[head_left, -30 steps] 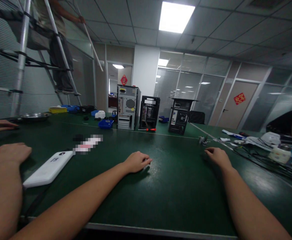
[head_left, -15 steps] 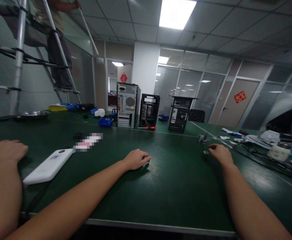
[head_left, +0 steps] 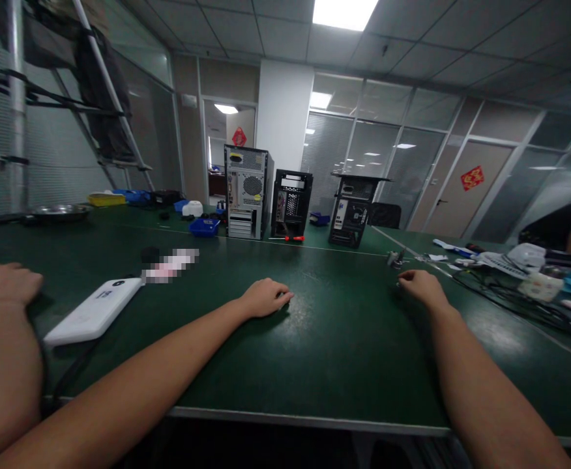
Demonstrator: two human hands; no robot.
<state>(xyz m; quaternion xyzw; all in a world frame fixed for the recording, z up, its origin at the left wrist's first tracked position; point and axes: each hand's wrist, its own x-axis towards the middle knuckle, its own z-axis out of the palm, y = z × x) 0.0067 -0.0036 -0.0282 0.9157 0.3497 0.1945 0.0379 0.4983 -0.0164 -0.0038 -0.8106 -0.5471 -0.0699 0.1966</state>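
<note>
My left hand (head_left: 266, 298) rests low over the middle of the green table (head_left: 315, 378), fingers curled together. What they hold, if anything, is hidden under them. Further right, my right hand (head_left: 422, 288) pinches a small shiny metal piece (head_left: 399, 283), mostly covered by the fingertips. Just beyond that hand stand several small metal parts (head_left: 395, 259), too small to name. A co-worker's hand (head_left: 9, 283) and forearm lie at the left edge, beside a white power bank or phone-like slab (head_left: 97, 309) with a black cable.
Three computer cases (head_left: 249, 192) stand at the back, with a red-handled screwdriver (head_left: 292, 238) before them. Blue tray (head_left: 204, 227), metal dish (head_left: 60, 213) and yellow tray (head_left: 106, 199) sit back left. Cables (head_left: 505, 296) and papers clutter the right. A person stands on a ladder (head_left: 16, 111).
My right hand has closed on the small metal piece that lay beside its fingertips. A pale object glimpsed under my left hand is now hidden. The view has tilted slightly down.
</note>
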